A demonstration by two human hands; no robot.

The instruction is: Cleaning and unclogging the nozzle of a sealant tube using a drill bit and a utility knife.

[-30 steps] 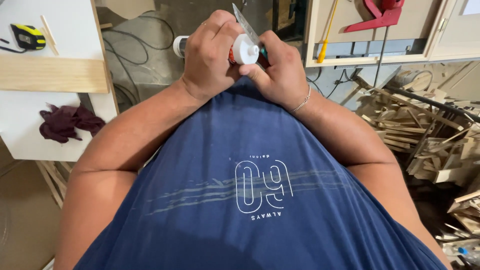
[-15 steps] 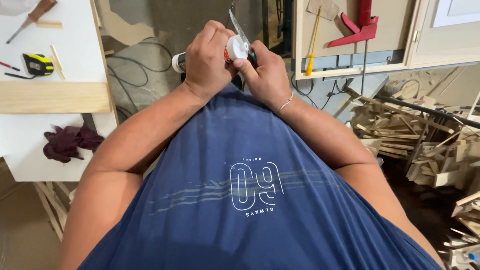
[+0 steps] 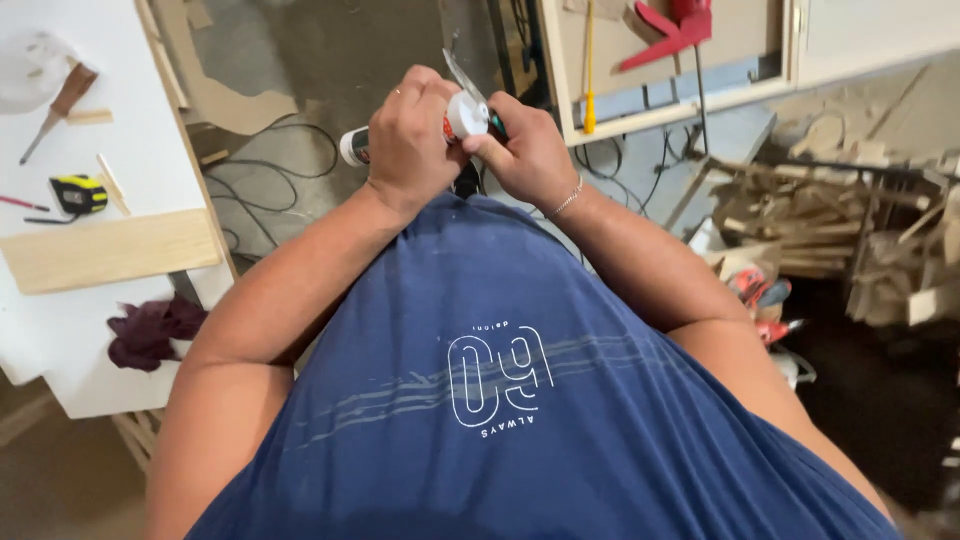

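Both my hands meet in front of my chest, above my blue shirt. My left hand point(image 3: 408, 140) is wrapped around a white tube point(image 3: 351, 147) with a broad white cap point(image 3: 467, 113); the tube's middle is hidden in my fist. My right hand point(image 3: 530, 158) grips a utility knife by its dark handle point(image 3: 497, 123). The knife's metal blade point(image 3: 459, 70) sticks up past the cap, touching or just beside it.
A white table point(image 3: 70, 360) at left carries a wooden board point(image 3: 110, 250), a yellow tape measure point(image 3: 78, 193), a chisel point(image 3: 58, 108) and a dark red cloth point(image 3: 150, 330). Cables point(image 3: 260, 190) lie on the floor. A heap of wood scraps point(image 3: 850, 230) fills the right.
Both hands keep their hold on the tube and the knife. The view has tilted, so more of the table and the floor ahead shows.
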